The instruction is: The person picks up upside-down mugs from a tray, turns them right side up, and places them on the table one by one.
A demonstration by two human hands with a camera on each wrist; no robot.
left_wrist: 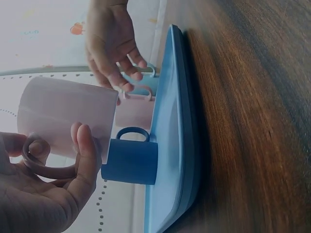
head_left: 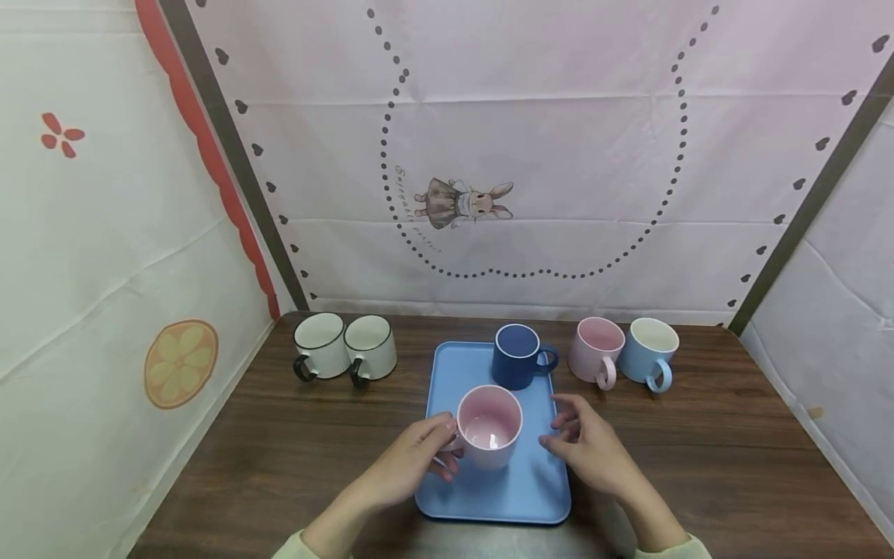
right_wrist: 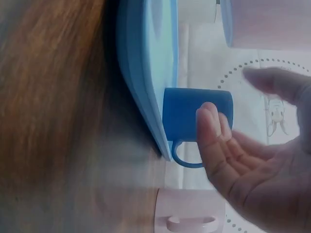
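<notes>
My left hand (head_left: 412, 458) grips the handle of a pink mug (head_left: 490, 423), its fingers curled through the loop. The left wrist view shows that pink mug (left_wrist: 68, 116) held upright in the air, with a gap between its base and the light blue tray (head_left: 496, 497). To the right of the mug, my right hand (head_left: 594, 446) hovers over the tray's right edge, fingers loosely bent and holding nothing. A dark blue mug (head_left: 515, 361) stands upright at the tray's far end, its handle pointing right; the right wrist view shows it behind the right hand's fingers.
Two white mugs with dark rims and handles, a left one (head_left: 323, 349) and a right one (head_left: 373, 349), stand left of the tray. Another pink mug (head_left: 590, 353) and a light blue mug (head_left: 642, 353) stand to its right. Cloth walls border the wooden table (head_left: 335, 435).
</notes>
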